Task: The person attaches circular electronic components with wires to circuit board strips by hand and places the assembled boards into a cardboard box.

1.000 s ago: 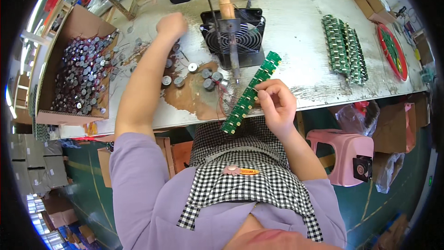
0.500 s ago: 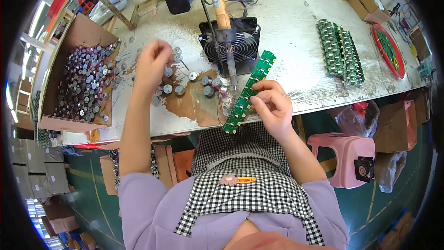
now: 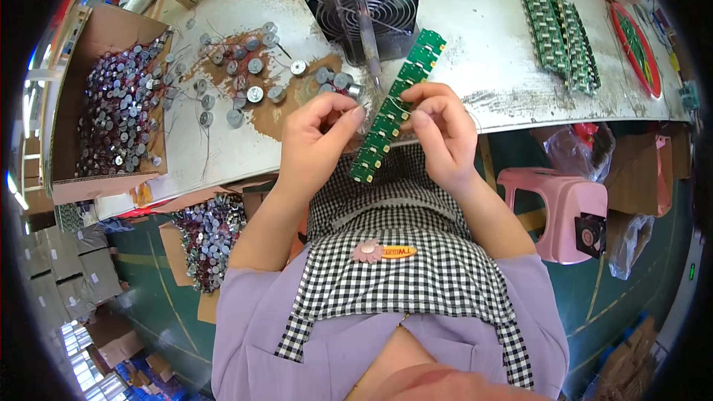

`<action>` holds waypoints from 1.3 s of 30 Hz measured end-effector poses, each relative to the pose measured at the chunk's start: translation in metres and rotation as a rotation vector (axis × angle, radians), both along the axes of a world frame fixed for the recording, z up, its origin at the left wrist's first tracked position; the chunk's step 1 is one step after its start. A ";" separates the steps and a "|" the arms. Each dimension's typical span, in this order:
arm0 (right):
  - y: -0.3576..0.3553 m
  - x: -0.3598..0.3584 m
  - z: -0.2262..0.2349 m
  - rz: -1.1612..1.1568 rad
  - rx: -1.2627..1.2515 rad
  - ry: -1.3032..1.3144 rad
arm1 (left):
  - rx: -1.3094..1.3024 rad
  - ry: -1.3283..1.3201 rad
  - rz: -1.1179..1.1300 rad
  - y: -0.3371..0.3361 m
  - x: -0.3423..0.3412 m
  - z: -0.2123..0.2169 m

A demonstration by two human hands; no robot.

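Both hands are meeting at a long green circuit board strip (image 3: 395,101): the right hand (image 3: 443,132) is pinching its middle, tilting it steady, while the left hand (image 3: 321,134) is pressing fingertips together, seemingly feeding a small part beside that grip, below the soldering iron (image 3: 362,9).

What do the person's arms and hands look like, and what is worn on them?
Both hands, the left hand and the right hand, are bare: no gloves, rings or watch visible. Forearms are uncovered; lilac sleeves begin above the elbows.
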State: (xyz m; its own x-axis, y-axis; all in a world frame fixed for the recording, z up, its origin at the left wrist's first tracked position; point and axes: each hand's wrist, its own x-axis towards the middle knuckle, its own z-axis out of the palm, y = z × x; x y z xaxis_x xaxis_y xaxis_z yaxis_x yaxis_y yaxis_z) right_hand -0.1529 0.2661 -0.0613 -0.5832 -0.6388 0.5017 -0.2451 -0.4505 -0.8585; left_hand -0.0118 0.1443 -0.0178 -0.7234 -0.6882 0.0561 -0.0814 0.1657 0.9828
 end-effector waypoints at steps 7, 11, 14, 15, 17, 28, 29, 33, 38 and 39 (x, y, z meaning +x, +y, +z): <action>-0.002 -0.002 0.002 -0.040 0.028 0.162 | 0.126 0.032 0.032 0.005 -0.006 -0.002; -0.005 -0.003 0.009 -0.059 0.013 0.207 | -0.113 0.151 0.057 0.002 -0.018 -0.007; -0.007 -0.004 0.013 -0.062 0.002 0.226 | -0.054 0.175 0.077 0.003 -0.022 -0.009; -0.008 -0.005 0.014 -0.060 0.006 0.234 | -0.001 0.142 0.075 0.004 -0.022 -0.009; -0.009 -0.008 0.015 -0.064 0.003 0.277 | 0.046 0.107 0.073 0.005 -0.022 -0.008; -0.016 -0.014 0.024 -0.081 0.013 0.354 | -0.023 0.149 0.136 0.003 -0.031 -0.005; -0.014 -0.013 0.024 -0.078 0.019 0.359 | -0.020 0.139 0.131 0.004 -0.030 -0.005; -0.012 -0.006 0.020 -0.059 0.020 0.302 | 0.018 0.103 0.124 0.010 -0.024 -0.006; -0.009 -0.005 0.016 -0.055 0.030 0.243 | 0.016 0.136 0.083 0.009 -0.022 -0.007; -0.009 -0.004 0.016 -0.050 0.034 0.231 | 0.017 0.123 0.079 0.008 -0.022 -0.006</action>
